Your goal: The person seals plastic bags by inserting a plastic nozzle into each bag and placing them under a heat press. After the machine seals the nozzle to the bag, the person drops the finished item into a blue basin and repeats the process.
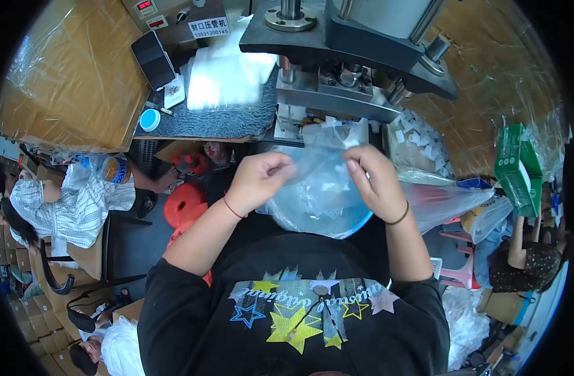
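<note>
A thin clear plastic piece [323,150] stretches between my two hands, in front of the press. My right hand [373,178] pinches its right edge between thumb and fingers. My left hand [260,178] is curled, with thumb and fingertips closed at the lower left side of the plastic; its fingertips are slightly blurred. Directly below both hands is a round, pale blue basin [357,224] holding several clear plastic pieces [318,197]. Beyond the hands is the metal bar [337,103] of the press, with the plastic piece's far end near it.
A stack of clear plastic sheets [227,78] lies on a blue-grey mat [237,119], beside a phone [153,61] and a round tub [150,120]. White scraps [418,141] fill a bag at right. A red stool [183,203] stands left. Two co-workers sit at the sides.
</note>
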### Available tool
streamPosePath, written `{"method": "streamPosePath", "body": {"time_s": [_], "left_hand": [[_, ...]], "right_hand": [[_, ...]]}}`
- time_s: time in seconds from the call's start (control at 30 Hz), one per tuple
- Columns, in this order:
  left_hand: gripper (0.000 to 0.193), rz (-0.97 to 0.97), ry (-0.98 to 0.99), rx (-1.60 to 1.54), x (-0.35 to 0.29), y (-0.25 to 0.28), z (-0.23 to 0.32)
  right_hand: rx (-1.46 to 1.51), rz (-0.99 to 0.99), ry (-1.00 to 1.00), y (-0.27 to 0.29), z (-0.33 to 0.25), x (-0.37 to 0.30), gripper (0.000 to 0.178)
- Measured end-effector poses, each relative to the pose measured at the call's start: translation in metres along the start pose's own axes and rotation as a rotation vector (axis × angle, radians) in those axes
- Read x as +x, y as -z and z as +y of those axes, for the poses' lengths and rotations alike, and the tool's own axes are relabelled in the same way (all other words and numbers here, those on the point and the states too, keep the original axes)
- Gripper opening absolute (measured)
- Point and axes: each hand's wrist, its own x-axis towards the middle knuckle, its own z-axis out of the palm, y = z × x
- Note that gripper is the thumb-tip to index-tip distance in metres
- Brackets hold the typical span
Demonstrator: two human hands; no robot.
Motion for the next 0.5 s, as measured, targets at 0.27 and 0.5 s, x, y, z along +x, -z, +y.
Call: {"method": "streamPosePath", "body": {"time_s": [0.27, 0.5], "left_hand": [[0.027, -0.357, 0.118, -0.47, -0.001, -0.045, 0.012], [0.021, -0.502, 0.409, -0.686, 0.001, -0.057, 0.015]], "right_hand": [[0.029, -0.006, 0.0, 0.022, -0.007, 0.018, 0.01], [-0.299, -0.1, -0.185, 0.051, 0.025, 0.004, 0.032]]}}
